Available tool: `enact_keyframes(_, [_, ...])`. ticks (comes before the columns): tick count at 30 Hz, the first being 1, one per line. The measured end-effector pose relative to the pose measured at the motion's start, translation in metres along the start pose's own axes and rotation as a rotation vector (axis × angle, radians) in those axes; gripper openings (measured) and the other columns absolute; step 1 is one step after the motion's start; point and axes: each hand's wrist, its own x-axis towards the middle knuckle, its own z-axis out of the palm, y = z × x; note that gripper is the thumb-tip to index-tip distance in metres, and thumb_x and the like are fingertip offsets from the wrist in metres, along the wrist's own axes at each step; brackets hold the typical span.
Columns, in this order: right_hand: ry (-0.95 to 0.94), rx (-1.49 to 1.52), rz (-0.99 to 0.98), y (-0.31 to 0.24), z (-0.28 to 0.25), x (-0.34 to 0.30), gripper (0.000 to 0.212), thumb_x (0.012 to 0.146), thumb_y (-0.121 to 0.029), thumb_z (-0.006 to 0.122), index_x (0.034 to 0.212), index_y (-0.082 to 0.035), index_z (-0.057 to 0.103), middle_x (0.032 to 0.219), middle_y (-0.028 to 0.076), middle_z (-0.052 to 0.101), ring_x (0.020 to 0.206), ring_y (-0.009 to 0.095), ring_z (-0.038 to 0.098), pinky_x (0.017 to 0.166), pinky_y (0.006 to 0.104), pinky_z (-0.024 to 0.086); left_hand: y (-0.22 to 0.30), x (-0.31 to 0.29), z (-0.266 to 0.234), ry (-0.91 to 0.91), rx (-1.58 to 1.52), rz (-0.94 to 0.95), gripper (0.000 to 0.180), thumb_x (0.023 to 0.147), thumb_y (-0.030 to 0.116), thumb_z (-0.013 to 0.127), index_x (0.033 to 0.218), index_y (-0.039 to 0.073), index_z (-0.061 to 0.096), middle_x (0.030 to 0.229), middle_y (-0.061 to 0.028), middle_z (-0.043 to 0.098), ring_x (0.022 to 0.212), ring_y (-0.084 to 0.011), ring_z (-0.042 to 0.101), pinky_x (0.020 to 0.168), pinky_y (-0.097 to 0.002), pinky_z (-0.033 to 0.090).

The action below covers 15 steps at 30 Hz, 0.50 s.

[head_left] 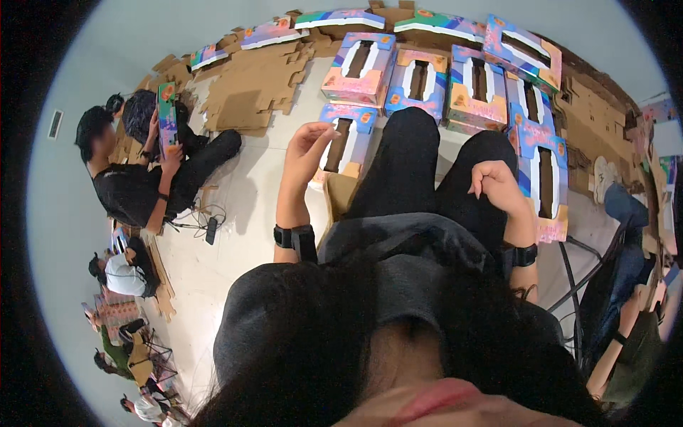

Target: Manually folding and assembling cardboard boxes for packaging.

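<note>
Seven slotted, printed cartons (346, 88) are filling the upper centre and right of the frame, white-edged openings facing up, likely so they are staying accessible. They are clustering about the two black-trousered knees (410, 142), seemingly for easy reach; one is leaning over another at upper right. Four more printed pieces (340, 19) are lying edge-on along the top. The left hand (307, 147) is hovering around the carton (361, 142) at centre, thumb and fingertips close; whether they are pinching or touching anything, I cannot tell. The right hand (494, 183) is hanging over the right thigh, fingers loosely curled apart, apparently holding nothing. Two black wristbands (304, 243) are circling the wrists, one each. At left, one co-worker (128, 181) is holding one printed piece (167, 117) upright.
</note>
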Motion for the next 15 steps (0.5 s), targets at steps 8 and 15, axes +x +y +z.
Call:
enact_keyframes(8, [-0.235,-0.392,0.062,-0.031,0.028,0.003,0.008,0.063,-0.001,0.052,0.059,-0.005,0.058,0.057,0.013,0.056,0.056,0.027,0.057,0.053,0.035,0.044,-0.039,0.055,0.017,-0.459,0.363,-0.203,0.031,0.09,0.02,0.059,0.116,0.005,0.054,0.105,-0.0087,0.062,0.1,-0.0132,0.056,0.085,-0.0287,0.044])
enact_keyframes(15, [-0.608,-0.546,0.106,-0.026,0.046,0.024,0.011,0.065,-0.01,0.054,0.071,-0.006,0.063,0.071,0.017,0.06,0.069,0.037,0.058,0.059,0.0427,0.045,-0.058,0.097,0.034,-0.796,0.774,-0.456,0.053,0.087,0.037,0.06,0.124,0.001,0.049,0.106,-0.0121,0.062,0.101,-0.0207,0.057,0.087,-0.0319,0.044])
